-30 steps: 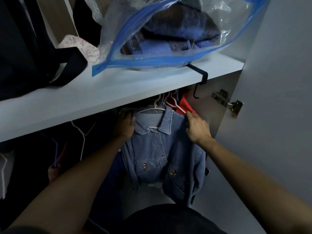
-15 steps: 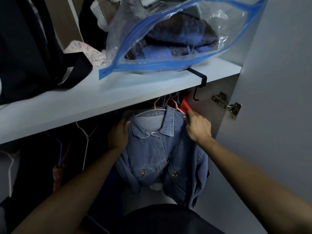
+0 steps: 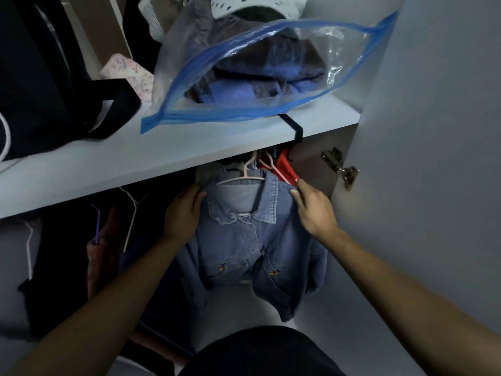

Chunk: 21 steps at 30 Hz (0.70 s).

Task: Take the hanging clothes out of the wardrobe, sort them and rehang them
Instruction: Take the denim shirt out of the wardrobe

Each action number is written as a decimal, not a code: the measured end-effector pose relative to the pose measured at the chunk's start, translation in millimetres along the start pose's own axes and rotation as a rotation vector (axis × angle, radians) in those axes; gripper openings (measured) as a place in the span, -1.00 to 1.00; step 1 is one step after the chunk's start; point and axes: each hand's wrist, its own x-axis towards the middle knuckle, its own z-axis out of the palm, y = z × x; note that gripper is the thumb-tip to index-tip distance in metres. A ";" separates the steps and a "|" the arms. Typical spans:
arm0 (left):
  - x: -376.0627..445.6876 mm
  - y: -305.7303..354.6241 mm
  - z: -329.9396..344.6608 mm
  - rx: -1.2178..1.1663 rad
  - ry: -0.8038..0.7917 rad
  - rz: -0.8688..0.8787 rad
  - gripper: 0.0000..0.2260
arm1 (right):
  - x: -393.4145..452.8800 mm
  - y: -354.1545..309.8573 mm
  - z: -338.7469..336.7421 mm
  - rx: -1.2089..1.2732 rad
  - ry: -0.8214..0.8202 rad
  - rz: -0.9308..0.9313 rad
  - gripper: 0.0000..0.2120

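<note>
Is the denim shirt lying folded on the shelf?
No, the denim shirt hangs on a pale hanger below the shelf, held by both hands.

White shelf [image 3: 162, 161] low over the hangers [image 3: 245, 173]; open gap beneath denim shirt [image 3: 252, 251]

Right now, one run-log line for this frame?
stage: taking shirt out | left hand: grips denim shirt shoulder | right hand: grips other shoulder | pink hanger: hook up under shelf | red garment: behind

Both hands (left hand [image 3: 183, 213], right hand [image 3: 314, 210]) grip the hanging denim shirt [image 3: 244, 248] by its shoulders.
</note>
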 end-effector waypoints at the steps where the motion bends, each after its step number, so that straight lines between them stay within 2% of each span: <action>1: -7.2 6.7 -1.4 -0.012 -0.011 -0.012 -0.70 | -5.9 0.9 -4.6 0.008 -0.001 -0.006 -0.76; 5: -43.5 36.1 -5.3 -0.004 -0.053 -0.070 -0.77 | -35.1 6.3 -20.6 0.025 -0.020 -0.032 -0.80; 9: -86.8 62.0 -14.7 0.012 -0.062 -0.085 -0.79 | -77.1 9.7 -26.4 0.052 -0.036 -0.056 -0.69; 11: -107.9 73.2 -19.6 0.015 -0.088 -0.087 -0.79 | -101.0 8.8 -27.1 0.085 -0.043 -0.059 -0.70; 18: -152.0 94.7 -24.5 -0.030 -0.169 -0.014 -0.79 | -188.2 12.4 -39.6 0.082 -0.070 0.026 -0.77; 21: -165.4 102.9 -20.2 -0.083 -0.220 -0.004 -0.77 | -238.2 9.7 -53.4 0.028 -0.036 0.144 -0.76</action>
